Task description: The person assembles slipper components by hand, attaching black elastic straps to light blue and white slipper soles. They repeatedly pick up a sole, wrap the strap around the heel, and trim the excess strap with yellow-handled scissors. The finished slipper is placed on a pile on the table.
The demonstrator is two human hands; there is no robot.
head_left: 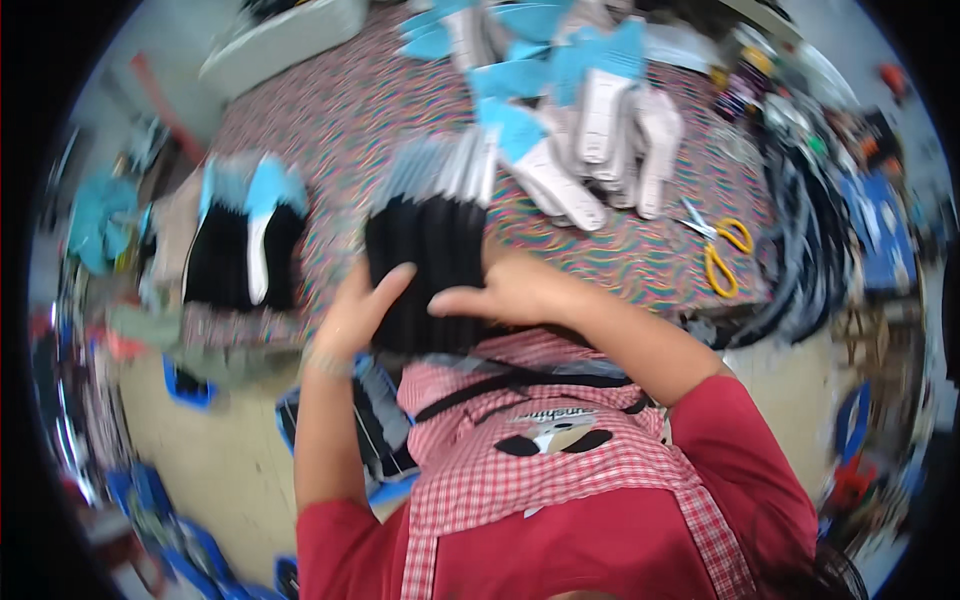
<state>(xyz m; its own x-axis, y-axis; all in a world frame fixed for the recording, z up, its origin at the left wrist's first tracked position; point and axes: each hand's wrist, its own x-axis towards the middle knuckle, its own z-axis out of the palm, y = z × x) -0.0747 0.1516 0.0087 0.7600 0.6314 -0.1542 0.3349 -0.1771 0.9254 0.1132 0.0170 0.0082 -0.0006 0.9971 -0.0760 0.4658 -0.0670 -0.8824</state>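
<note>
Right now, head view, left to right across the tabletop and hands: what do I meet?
Black stack with a white strip on it → left hand → held black bundle → right hand → yellow-handled scissors → hanging dark strips.

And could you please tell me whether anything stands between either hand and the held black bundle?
Nothing visible does: the left hand and right hand hold the black bundle directly; the yellow-handled scissors lie apart, rightward.

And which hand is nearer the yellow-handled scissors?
Right. The right hand grips the right side of the black bundle, left of the scissors; the left hand is farther left, on the bundle's other side.
</note>
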